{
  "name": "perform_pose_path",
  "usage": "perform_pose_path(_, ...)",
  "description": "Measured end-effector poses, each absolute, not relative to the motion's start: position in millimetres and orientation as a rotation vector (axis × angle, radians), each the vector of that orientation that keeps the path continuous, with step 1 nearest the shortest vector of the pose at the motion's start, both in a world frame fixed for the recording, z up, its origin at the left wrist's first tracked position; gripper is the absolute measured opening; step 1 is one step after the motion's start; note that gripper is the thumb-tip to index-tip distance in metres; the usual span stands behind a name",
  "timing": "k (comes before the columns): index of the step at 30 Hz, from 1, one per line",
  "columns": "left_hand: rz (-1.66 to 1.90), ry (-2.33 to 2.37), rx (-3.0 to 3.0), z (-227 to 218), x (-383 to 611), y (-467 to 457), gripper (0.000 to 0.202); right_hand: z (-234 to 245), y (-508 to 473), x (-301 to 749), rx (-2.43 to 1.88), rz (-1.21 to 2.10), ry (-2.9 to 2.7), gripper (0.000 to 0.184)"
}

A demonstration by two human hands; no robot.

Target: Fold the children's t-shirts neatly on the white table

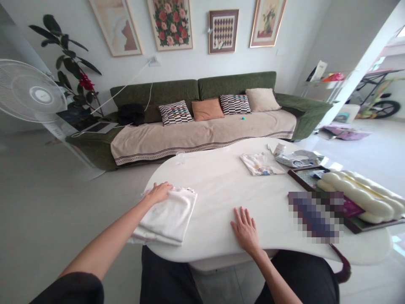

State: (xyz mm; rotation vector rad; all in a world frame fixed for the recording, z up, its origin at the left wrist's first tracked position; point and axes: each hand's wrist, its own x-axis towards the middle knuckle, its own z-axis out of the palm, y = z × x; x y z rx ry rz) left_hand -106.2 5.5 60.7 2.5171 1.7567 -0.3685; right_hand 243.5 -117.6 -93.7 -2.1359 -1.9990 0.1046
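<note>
My left hand [159,193] lies on the far left part of a folded white cloth [172,217], which looks like a garment. Its fingers are stretched out over the fabric, and the thumb is hard to make out. The cloth rests at the left end of the white table [215,181], with its lower left corner hanging over the edge. Flat on the bare tabletop, my right hand [245,230] has its fingers spread and holds nothing. Farther back on the table is a folded white T-shirt [262,164] with a coloured print.
On the table's right stand a dark-rimmed tray [303,179] with a puffy cream tissue cover [357,194], a silvery packet [299,158] and a blurred-out object [314,217]. A green sofa [155,93] lies beyond. At the left is a white fan [41,95].
</note>
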Motion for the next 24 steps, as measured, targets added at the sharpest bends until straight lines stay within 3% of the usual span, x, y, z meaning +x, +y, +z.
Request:
perform_pose_path(12,-0.444,1.858,2.491,71,-119,19,0.022,-92,-119,242,-2.125,0.096,-2.006,0.052)
perform_pose_path(17,-0.323,1.718,2.64,95,-110,-6,0.015,-88,-119,245,-2.109,0.138,-1.986,0.052)
perform_pose_path(21,-0.221,1.355,2.681,129,-82,-67,0.019,-50,-124,230,-2.003,0.335,-1.981,0.056)
perform_pose_path(24,-0.201,1.117,2.71,157,-53,-120,0.024,3,-134,193,-1.463,0.499,-2.199,0.077)
